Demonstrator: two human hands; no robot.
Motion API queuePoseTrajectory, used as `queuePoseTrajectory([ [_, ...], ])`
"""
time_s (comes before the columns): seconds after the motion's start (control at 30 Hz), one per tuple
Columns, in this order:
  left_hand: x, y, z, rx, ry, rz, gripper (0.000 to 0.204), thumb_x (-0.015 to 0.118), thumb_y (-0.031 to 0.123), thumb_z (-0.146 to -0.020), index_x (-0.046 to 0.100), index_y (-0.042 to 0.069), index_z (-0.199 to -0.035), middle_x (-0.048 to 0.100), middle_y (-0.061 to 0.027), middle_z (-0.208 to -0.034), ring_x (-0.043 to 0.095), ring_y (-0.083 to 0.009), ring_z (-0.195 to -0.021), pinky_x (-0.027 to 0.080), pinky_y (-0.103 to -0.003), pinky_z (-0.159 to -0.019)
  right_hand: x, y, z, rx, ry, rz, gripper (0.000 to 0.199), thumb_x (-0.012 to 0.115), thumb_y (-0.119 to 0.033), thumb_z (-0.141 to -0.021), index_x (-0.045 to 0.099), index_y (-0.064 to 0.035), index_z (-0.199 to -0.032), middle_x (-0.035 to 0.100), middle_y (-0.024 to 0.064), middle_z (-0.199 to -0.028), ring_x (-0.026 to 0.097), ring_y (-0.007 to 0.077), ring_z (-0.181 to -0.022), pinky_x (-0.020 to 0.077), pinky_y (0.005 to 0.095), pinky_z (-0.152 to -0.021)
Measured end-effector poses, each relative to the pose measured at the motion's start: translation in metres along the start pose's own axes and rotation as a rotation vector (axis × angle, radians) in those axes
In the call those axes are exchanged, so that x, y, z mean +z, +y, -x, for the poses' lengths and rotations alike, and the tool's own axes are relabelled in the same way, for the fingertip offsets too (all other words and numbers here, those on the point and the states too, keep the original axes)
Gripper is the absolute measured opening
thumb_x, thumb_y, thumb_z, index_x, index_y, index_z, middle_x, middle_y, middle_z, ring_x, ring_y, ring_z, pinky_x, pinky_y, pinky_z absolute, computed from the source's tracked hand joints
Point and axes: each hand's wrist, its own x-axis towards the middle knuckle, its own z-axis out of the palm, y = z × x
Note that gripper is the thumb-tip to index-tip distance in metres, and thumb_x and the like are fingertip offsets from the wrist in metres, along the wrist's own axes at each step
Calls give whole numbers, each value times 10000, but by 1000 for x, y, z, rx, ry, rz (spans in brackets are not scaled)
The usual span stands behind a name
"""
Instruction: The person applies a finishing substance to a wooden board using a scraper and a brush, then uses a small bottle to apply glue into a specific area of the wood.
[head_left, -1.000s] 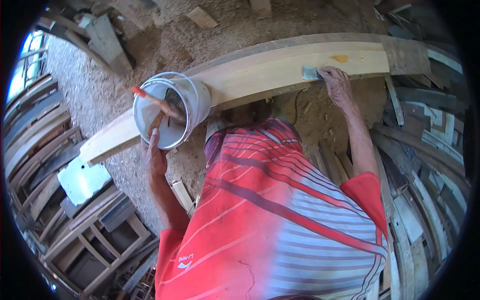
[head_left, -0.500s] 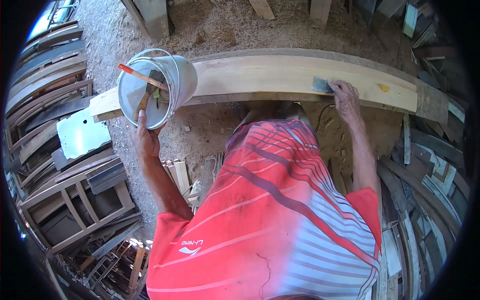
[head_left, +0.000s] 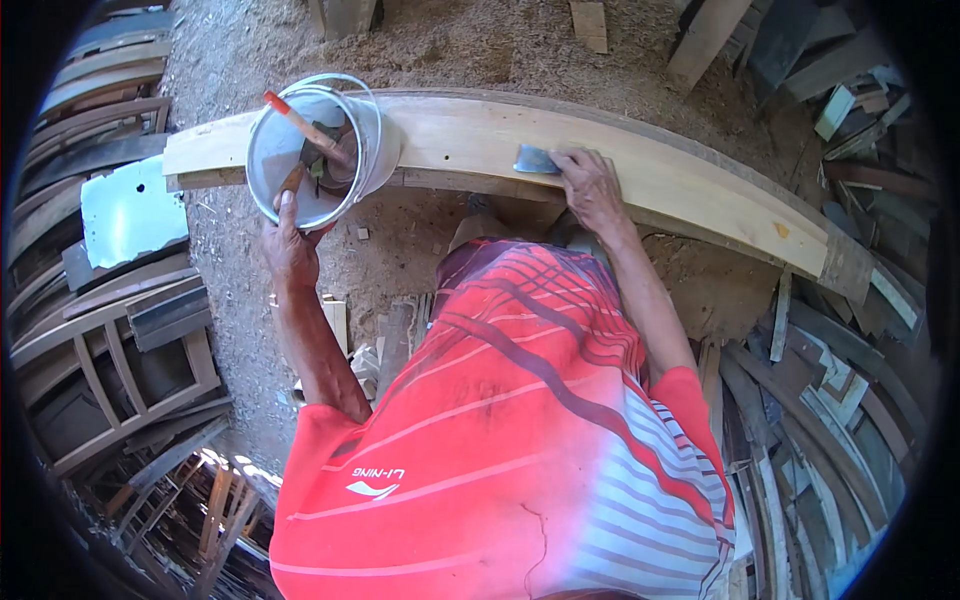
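A long pale wooden board [head_left: 690, 185] lies across in front of me. My right hand [head_left: 594, 195] pinches a flat metal putty knife [head_left: 535, 158], its blade on or just over the board's middle. My left hand [head_left: 290, 255] grips the near rim of a white plastic bucket [head_left: 382, 150], thumb over the edge. The bucket is tilted toward me above the board's left part. Inside it lie a red-tipped wooden-handled tool [head_left: 305, 122] and other tools; their working ends are hard to make out. An orange-yellow patch [head_left: 782, 230] marks the board's right end.
Stacked planks [head_left: 110, 105] and a panelled wooden frame [head_left: 115, 375] stand at the left, with a pale blue sheet [head_left: 135, 212] nearby. Timber offcuts [head_left: 830, 430] crowd the right. Wooden posts [head_left: 710, 40] rise beyond the board. Sawdust and scraps cover the ground [head_left: 480, 45].
My right hand has moved left along the board with the putty knife, away from the orange-yellow patch. The left hand still holds the bucket. The view has shifted a little.
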Motion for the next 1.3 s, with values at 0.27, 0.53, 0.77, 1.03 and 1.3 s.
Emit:
queuePoseTrajectory([
  [0.27,-15,3,-22,-18,-45,-20,539,549,356,-1033,458,17,-1442,592,-149,-1325,671,-243,-1075,639,-377,-763,31,-50,-45,-87,-36,1,357,602,-41,-867,672,-79,-1215,669,106,-1111,616,300,-1054,475,430,-880],
  [0.53,-20,-4,-32,-16,18,-69,515,547,376,-1036,474,3,-1383,627,-169,-1211,708,-213,-914,630,-334,-677,27,-68,-60,-122,-76,14,401,658,-34,-832,635,-62,-1232,650,123,-1115,604,313,-1058,488,433,-911],
  [0.77,-16,-3,-30,-22,80,-96,502,546,372,-1040,493,0,-1374,643,-141,-1161,698,-176,-878,619,-305,-615,32,-76,-66,-193,-38,86,378,657,-26,-825,632,-60,-1201,645,113,-1120,605,309,-1056,505,415,-888],
  [1.03,-18,-2,-32,33,63,-154,532,553,400,-1035,507,-10,-1372,653,-129,-1147,672,-150,-844,581,-280,-636,34,-90,-64,-230,26,153,262,630,-44,-826,654,-59,-1087,645,94,-1083,610,290,-1026,512,409,-868],
  [1.3,-25,-16,-43,73,-58,-201,478,565,383,-1033,602,-23,-1283,639,-69,-1006,616,-150,-825,564,-329,-701,39,-73,-48,-97,53,123,280,640,-84,-826,641,-48,-1104,641,139,-1070,607,329,-1018,508,437,-882],
])
